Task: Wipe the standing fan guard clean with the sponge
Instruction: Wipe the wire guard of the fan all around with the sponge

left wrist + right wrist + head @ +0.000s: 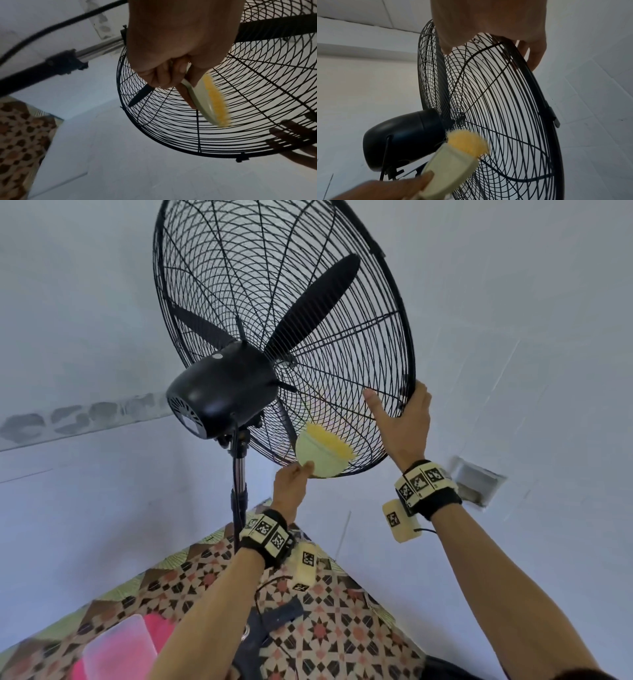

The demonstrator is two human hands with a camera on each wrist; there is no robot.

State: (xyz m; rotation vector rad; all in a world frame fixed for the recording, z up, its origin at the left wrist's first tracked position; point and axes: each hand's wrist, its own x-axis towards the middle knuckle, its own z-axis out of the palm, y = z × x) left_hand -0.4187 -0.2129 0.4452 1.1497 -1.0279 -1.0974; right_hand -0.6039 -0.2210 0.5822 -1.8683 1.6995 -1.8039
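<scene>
The black standing fan's wire guard [274, 285] fills the upper head view, seen from behind and below, with dark blades inside. My left hand [293, 484] grips a pale green sponge [323, 451] with a yellow scrubbing face, which is pressed against the lower rear grille beside the motor housing [219, 392]. In the left wrist view my fingers [171, 75] curl round the sponge [211, 100]. My right hand [400, 419] holds the guard's lower right rim, thumb on the rear wires and fingers wrapped over the edge. The right wrist view shows the guard [496, 94] and the sponge [462, 152].
The fan's chrome and black pole [238, 484] runs down to a patterned floor [342, 628]. A clear plastic lid over something pink [120, 642] lies at the lower left. A recessed wall box [476, 484] sits behind my right wrist. Pale walls surround the fan.
</scene>
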